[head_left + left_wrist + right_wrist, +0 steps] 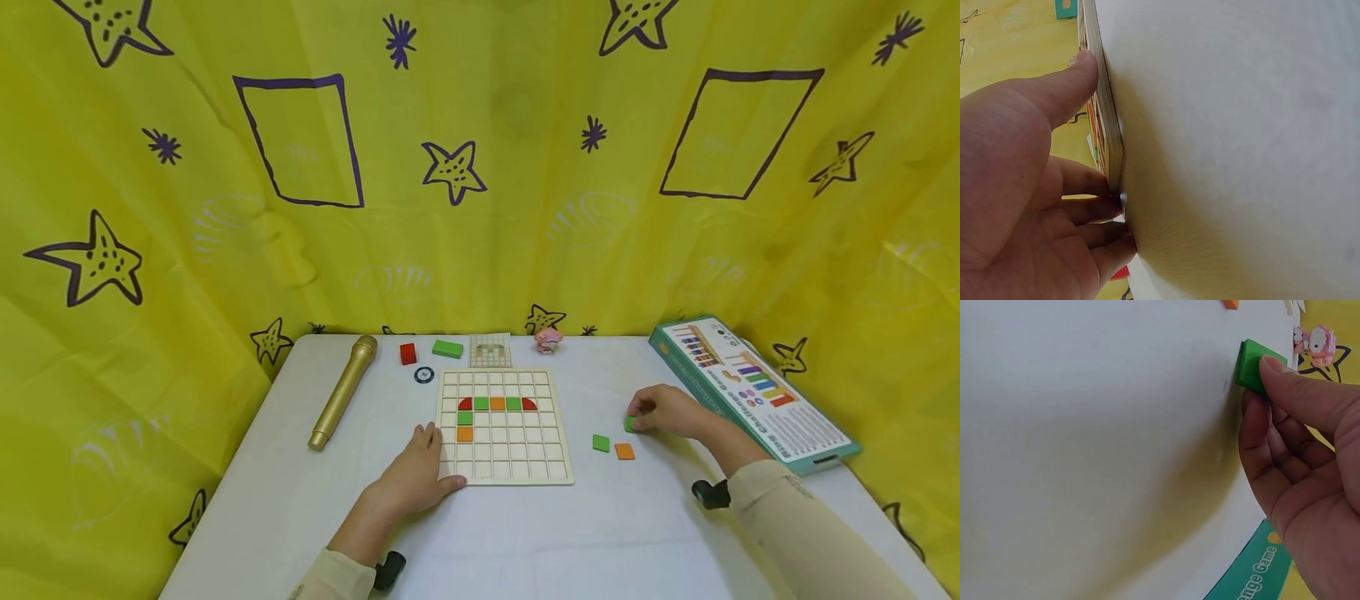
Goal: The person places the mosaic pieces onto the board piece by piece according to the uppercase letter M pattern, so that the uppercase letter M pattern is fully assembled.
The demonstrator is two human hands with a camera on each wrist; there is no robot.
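Right hand (pixel 671 411) grip pinches a green tile (pixel 1252 365) on the bench (pixel 525 533) right of the grid board (pixel 504 427), while the left hand (pixel 416 477), fingers spread, presses the board's left edge, apparently steadying it.

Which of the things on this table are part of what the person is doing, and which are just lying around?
In use: white gridded wooden board steadied by the left hand; small green square tile pinched by the right hand; loose green tile and orange tile; small pattern card.

Lying about: gold microphone; pink toy figure; teal game box; red block.
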